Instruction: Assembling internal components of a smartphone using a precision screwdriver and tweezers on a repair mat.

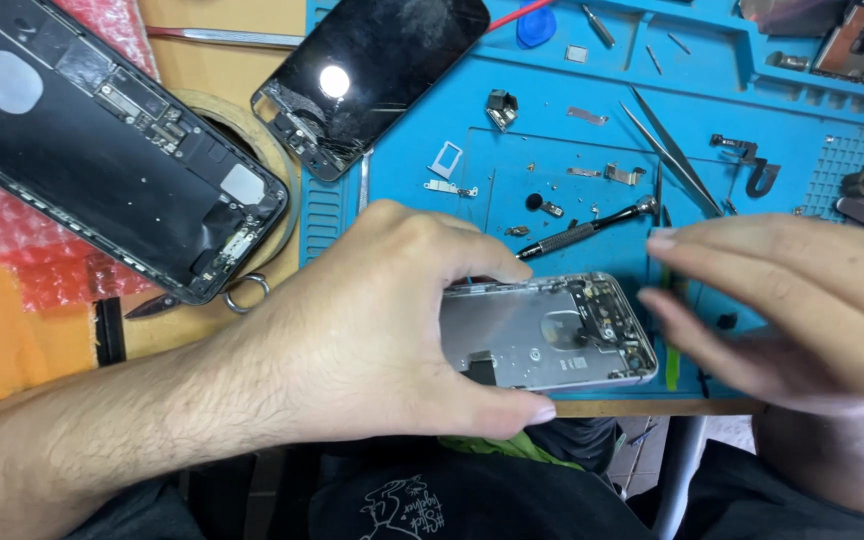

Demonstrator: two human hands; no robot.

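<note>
The left hand (372, 330) curls with thumb and fingers pinched apart, forearm bare; the right hand (792, 310) faces it, fingers extended flat.

Just one view here: head cam sitting above, looking steeply down over surface (652, 407) edge. Sitting pretty close, both forearms coming in from bottom corners, filling lower half. Blue mat (572, 150) taking up top right, far side getting cropped. Own lap showing along bottom.
</note>
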